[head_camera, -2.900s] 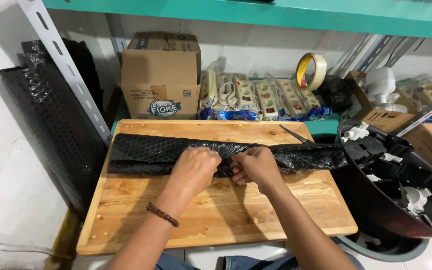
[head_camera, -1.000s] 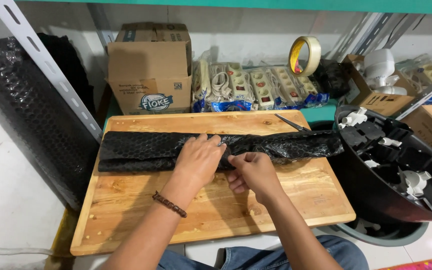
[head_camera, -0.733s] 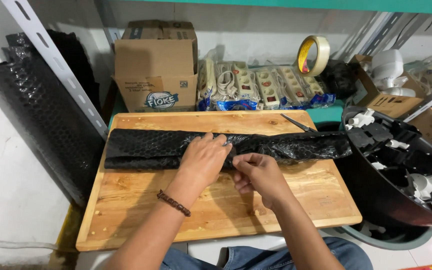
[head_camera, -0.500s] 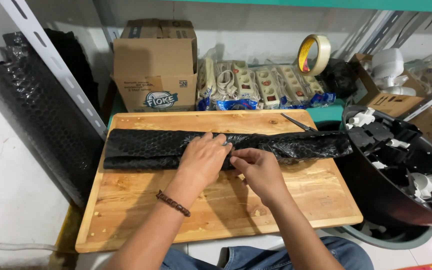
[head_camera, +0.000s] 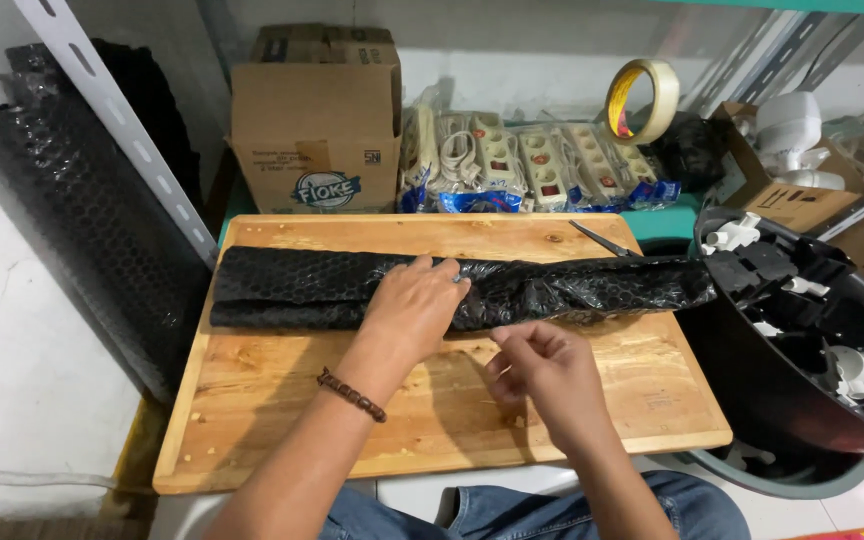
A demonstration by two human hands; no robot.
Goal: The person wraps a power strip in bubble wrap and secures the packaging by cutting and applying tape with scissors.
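Left hand (head_camera: 414, 305) lies palm down, fingers spread flat, pressing the middle of a long black bubble-wrap bundle (head_camera: 452, 288). The bundle lies along the far half of the wooden counter (head_camera: 282, 420), its right end overhanging the right edge. Right hand (head_camera: 542, 372) hovers just below the bundle, fingers loosely curled, gripping nothing visible. Scissors (head_camera: 602, 240) lie near the far right corner. Cardboard box (head_camera: 317, 120) and tape roll (head_camera: 642, 100) sit beyond the far edge.

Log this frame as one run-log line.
left hand: flat on black bubble-wrap bundle | right hand: open, just off bundle's near edge | bundle: lying across wooden board | scissors: behind bundle
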